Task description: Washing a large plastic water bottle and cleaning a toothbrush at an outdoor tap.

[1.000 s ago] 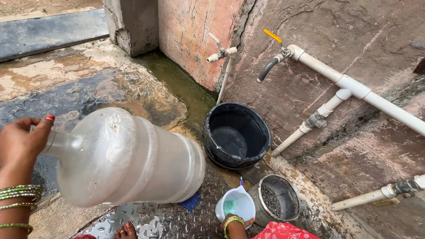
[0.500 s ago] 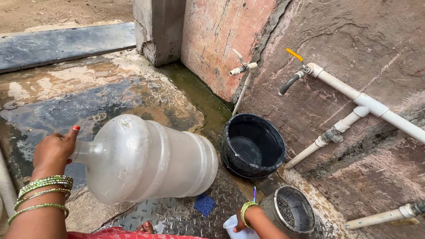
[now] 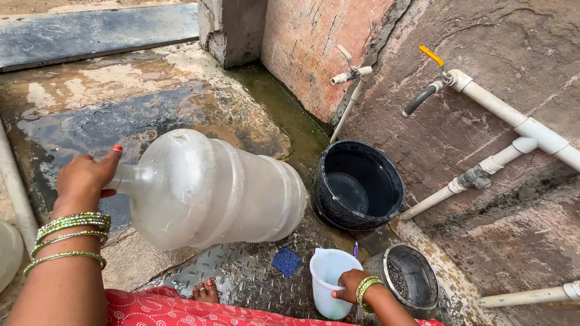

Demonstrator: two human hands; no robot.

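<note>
Slippage looks the likeliest trouble — the big translucent water jug [image 3: 217, 190] lies tipped on its side at centre, held only by its narrow neck, and the ground is wet. The left hand [image 3: 87, 178] has its fingers closed round that neck, wrist bent back. The right hand [image 3: 350, 285] grips the white mug [image 3: 329, 281] near the black bucket [image 3: 357, 184] — a knock could tip it.

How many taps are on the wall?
2. One small white tap is by the corner above the black tub. One with an orange handle is on the white pipe at right. More may be out of view.
</note>
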